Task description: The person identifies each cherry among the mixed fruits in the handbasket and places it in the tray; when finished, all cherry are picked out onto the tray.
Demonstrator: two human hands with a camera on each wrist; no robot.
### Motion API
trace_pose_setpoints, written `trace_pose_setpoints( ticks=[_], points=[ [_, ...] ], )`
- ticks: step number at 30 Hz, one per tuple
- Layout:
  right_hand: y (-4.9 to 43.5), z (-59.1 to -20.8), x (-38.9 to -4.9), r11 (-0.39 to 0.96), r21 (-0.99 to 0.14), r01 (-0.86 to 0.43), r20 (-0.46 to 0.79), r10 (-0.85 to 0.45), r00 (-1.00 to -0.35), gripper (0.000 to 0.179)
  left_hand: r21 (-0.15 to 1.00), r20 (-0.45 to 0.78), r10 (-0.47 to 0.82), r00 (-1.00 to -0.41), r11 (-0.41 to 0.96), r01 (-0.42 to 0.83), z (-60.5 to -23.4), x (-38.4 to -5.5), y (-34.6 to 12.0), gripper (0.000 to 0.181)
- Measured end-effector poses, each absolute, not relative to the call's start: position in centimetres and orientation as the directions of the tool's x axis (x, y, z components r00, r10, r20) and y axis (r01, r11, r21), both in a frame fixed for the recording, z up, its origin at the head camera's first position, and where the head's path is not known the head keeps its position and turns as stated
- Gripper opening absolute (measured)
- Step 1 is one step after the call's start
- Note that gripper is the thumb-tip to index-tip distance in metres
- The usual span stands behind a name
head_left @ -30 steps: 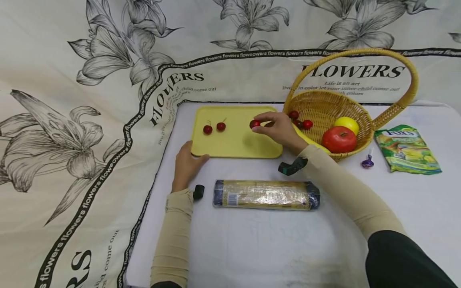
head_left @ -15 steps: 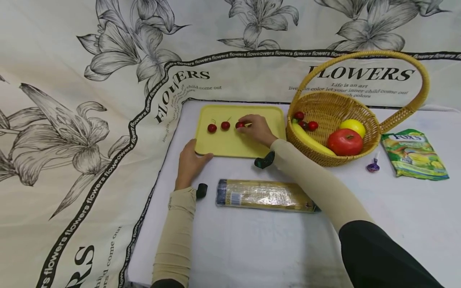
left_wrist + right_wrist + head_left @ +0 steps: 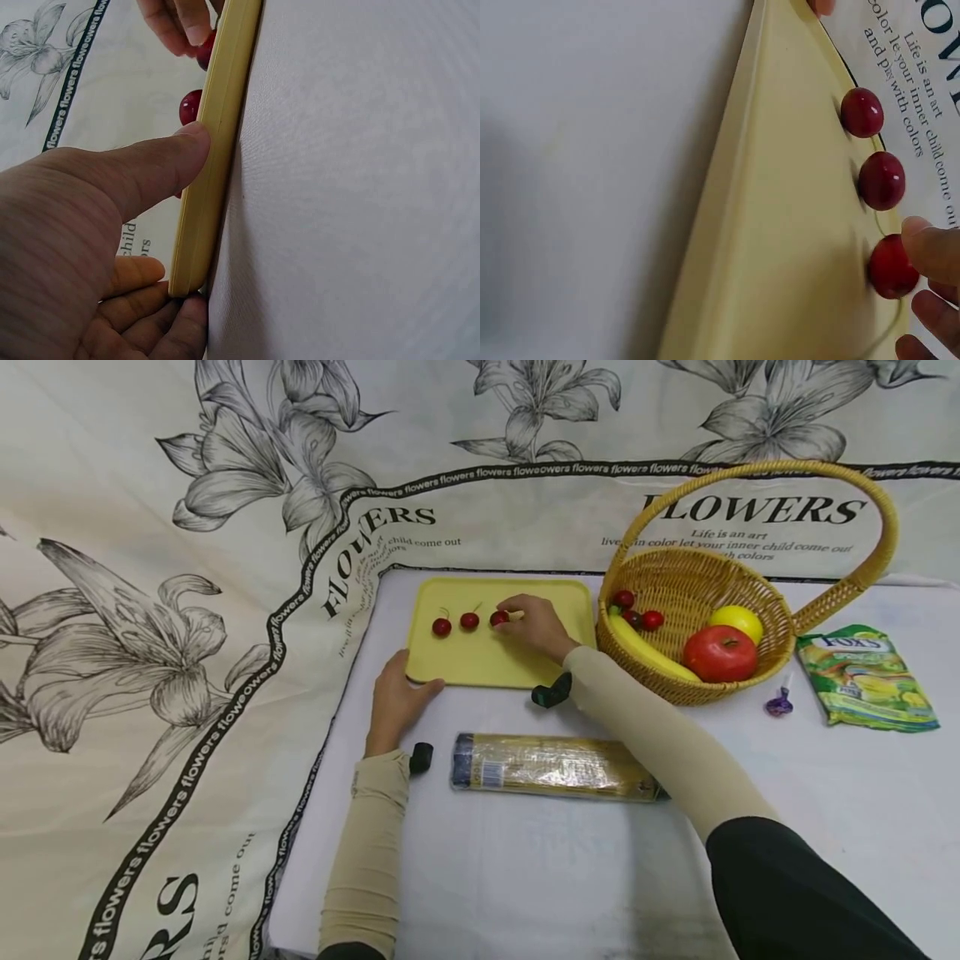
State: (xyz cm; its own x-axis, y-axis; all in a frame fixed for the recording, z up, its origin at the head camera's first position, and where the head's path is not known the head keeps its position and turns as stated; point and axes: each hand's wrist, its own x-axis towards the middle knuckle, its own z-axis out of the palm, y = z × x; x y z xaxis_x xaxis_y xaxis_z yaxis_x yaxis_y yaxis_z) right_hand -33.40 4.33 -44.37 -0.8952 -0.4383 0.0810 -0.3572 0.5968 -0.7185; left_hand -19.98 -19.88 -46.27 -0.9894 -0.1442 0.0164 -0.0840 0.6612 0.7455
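The right hand (image 3: 538, 625) pinches in its grip one round cherry (image 3: 891, 268) over the tray (image 3: 465, 665), in its far half, with wider room toward the near edge, the stem (image 3: 890, 326), clear only in the right wrist view, pointing to the tray's right end, away from two other cherries (image 3: 469, 622), while the left hand (image 3: 395, 700) clasps the near left corner.

White table (image 3: 525, 877): tray (image 3: 480, 664), basket (image 3: 697, 581), packet (image 3: 547, 767), sweet (image 3: 780, 704), bag (image 3: 866, 678)
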Motion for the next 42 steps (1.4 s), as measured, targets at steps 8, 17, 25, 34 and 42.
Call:
trace_pose_setpoints(
  ticks=[8,17,25,34,42],
  points=[
    [10.0,-39.5,-30.7,0.527,-0.674,-0.518,0.167,-0.574,-0.801,0.031,0.75,0.012,-0.152,-0.988,0.656,-0.091,-46.3,-19.8,-19.5,0.074],
    [18.9,-34.8,-31.7,0.489,-0.849,-0.201,-0.051,-0.455,-0.889,0.036,0.732,-0.024,-0.178,-0.984,0.667,-0.139,-46.3,-19.7,-20.0,0.08],
    [25.1,-37.6,-34.2,0.691,-0.723,-0.014,-0.26,-0.29,-0.921,0.053,0.738,-0.024,-0.164,-0.986,0.663,-0.128,-46.4,-19.6,-19.7,0.079],
    [25.2,-39.0,-35.0,0.845,-0.509,-0.165,-0.266,-0.337,-0.903,0.04,0.733,-0.033,-0.168,-0.985,0.666,-0.138,-46.0,-19.4,-19.6,0.081],
    [25.9,-38.8,-34.4,0.802,-0.59,-0.09,-0.199,-0.253,-0.947,0.045,0.738,-0.036,-0.159,-0.987,0.662,-0.134,-46.2,-19.4,-19.6,0.08]
  ],
)
